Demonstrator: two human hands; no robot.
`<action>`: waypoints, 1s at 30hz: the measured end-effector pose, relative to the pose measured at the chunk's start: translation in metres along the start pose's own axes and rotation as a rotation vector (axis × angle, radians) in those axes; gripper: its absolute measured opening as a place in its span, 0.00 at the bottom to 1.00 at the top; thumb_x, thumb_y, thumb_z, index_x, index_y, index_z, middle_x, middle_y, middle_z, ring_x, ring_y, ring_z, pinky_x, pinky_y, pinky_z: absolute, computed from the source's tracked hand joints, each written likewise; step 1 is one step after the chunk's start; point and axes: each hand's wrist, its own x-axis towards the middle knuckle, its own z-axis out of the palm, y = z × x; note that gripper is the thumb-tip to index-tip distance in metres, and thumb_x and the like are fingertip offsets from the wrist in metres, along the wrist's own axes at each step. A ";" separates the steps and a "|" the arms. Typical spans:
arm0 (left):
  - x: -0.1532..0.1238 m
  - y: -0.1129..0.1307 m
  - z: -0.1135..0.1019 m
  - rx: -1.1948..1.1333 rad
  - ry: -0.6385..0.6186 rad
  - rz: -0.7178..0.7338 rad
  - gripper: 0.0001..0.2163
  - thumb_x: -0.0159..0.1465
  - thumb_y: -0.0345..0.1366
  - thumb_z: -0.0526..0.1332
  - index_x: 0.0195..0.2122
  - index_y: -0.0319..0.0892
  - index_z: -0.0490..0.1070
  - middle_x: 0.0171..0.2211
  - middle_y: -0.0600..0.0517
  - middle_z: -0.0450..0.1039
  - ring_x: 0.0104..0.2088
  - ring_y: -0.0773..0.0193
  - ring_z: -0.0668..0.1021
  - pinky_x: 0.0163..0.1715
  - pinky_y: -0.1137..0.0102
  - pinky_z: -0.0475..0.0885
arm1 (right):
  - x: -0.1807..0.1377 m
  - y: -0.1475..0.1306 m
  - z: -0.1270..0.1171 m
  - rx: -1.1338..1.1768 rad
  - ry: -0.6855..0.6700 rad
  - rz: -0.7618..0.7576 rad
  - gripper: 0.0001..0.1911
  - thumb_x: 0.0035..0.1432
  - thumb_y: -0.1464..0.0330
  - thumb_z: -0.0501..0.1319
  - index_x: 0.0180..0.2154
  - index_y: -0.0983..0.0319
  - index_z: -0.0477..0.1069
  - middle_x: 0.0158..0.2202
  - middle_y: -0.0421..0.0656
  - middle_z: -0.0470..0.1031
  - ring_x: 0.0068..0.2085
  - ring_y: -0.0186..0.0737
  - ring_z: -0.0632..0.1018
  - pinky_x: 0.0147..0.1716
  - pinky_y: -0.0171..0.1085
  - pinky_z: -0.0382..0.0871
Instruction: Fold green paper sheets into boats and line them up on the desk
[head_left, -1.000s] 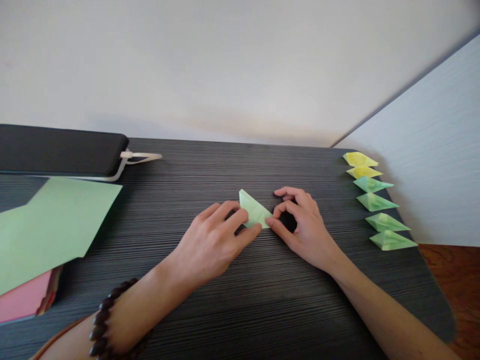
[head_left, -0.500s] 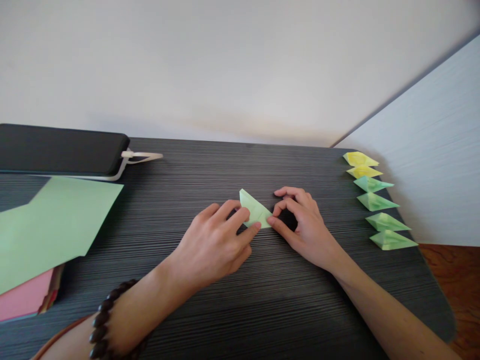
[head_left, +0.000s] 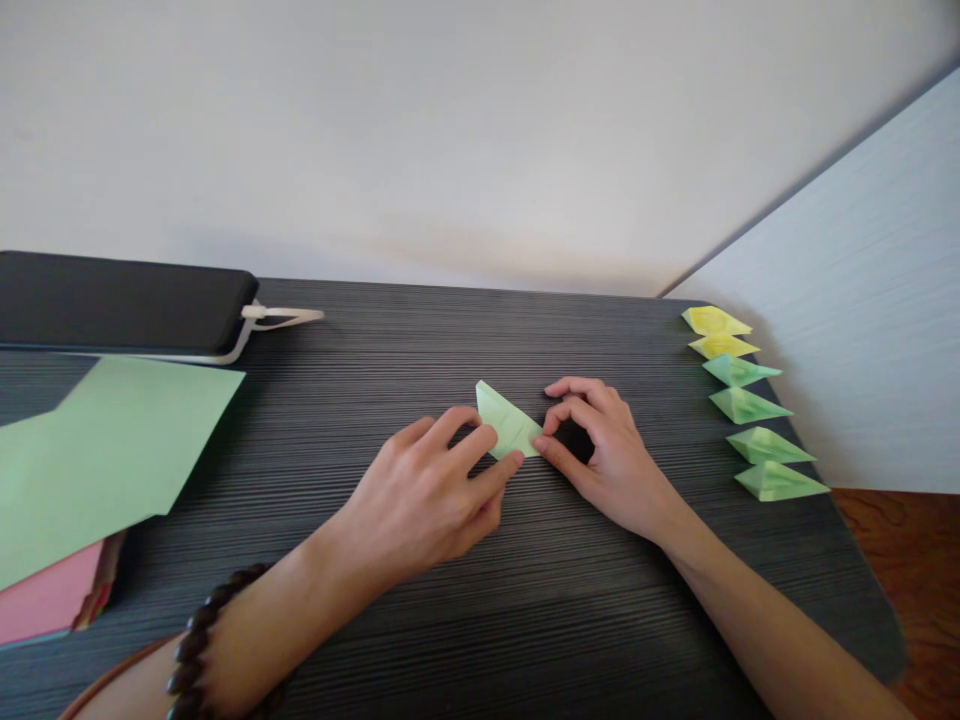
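Observation:
Between my hands a small folded piece of light green paper (head_left: 508, 428) rests on the dark table, roughly triangular with a crease across it. My left hand (head_left: 435, 482) holds its left and lower edges, thumb at the bottom edge and curled fingers at the left side. At the right corner, my right hand (head_left: 604, 455) pinches the paper between thumb and index finger, its other fingers curled above. The fingertips of my left hand partly cover the paper's left side.
Several folded yellow and green paper pieces (head_left: 750, 405) line the table's right edge. Green sheets (head_left: 127, 440) lie at left over a stack of pink and other coloured paper (head_left: 56, 595). Behind them is a black phone (head_left: 124, 305) on a white block with a white cable (head_left: 289, 318).
My left thumb has shifted very slightly along the bottom edge of the folded paper. Both hands keep their hold, and the view has moved a little.

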 end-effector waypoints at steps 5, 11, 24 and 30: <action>0.001 0.002 0.001 0.012 0.001 -0.010 0.13 0.64 0.35 0.55 0.50 0.49 0.69 0.40 0.51 0.72 0.47 0.54 0.72 0.34 0.62 0.74 | -0.001 -0.004 0.002 -0.029 0.019 -0.009 0.06 0.53 0.65 0.62 0.33 0.57 0.66 0.49 0.45 0.66 0.51 0.49 0.67 0.49 0.51 0.60; 0.002 0.002 0.000 0.004 -0.015 -0.027 0.12 0.64 0.35 0.55 0.48 0.50 0.70 0.40 0.53 0.72 0.47 0.54 0.73 0.31 0.62 0.76 | 0.001 -0.003 -0.001 0.013 -0.021 0.015 0.08 0.51 0.68 0.62 0.34 0.57 0.65 0.49 0.45 0.65 0.52 0.48 0.66 0.50 0.50 0.60; -0.001 -0.001 -0.002 -0.002 0.074 -0.009 0.08 0.61 0.35 0.57 0.39 0.47 0.74 0.38 0.54 0.75 0.44 0.58 0.76 0.24 0.69 0.73 | 0.001 0.004 -0.012 0.110 -0.108 -0.014 0.09 0.52 0.75 0.58 0.36 0.57 0.65 0.50 0.44 0.64 0.54 0.47 0.66 0.53 0.50 0.59; -0.002 0.001 -0.002 -0.010 0.064 -0.015 0.08 0.62 0.36 0.56 0.39 0.47 0.73 0.39 0.54 0.75 0.45 0.58 0.75 0.24 0.69 0.71 | 0.000 0.001 -0.005 0.053 -0.035 -0.018 0.09 0.50 0.73 0.60 0.35 0.58 0.64 0.48 0.45 0.65 0.51 0.47 0.67 0.50 0.50 0.60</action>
